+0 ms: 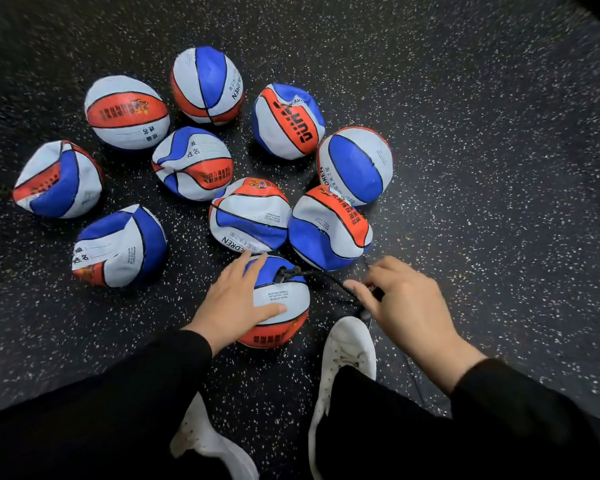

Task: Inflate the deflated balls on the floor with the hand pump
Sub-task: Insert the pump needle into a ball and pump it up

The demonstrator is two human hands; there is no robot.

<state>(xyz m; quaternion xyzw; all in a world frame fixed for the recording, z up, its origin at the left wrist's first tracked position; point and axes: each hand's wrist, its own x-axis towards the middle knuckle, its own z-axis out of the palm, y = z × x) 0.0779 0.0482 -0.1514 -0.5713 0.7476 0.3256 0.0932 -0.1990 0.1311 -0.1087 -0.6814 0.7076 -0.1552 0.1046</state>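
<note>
Head view: black speckled rubber floor (482,168) carries a cluster of crumpled red, white and blue deflated balls (250,216). Nearest rounder tricolour ball (284,306) sits by a white sneaker (347,355), thin black pump hose (323,277) plugged into its valve. Left hand (236,303) rests flat, fingers straight, on it. Right hand (402,299) curls round the hose end; pump body not visible. Step: hose connected. Next likely needs steadying the ball and pumping.
</note>
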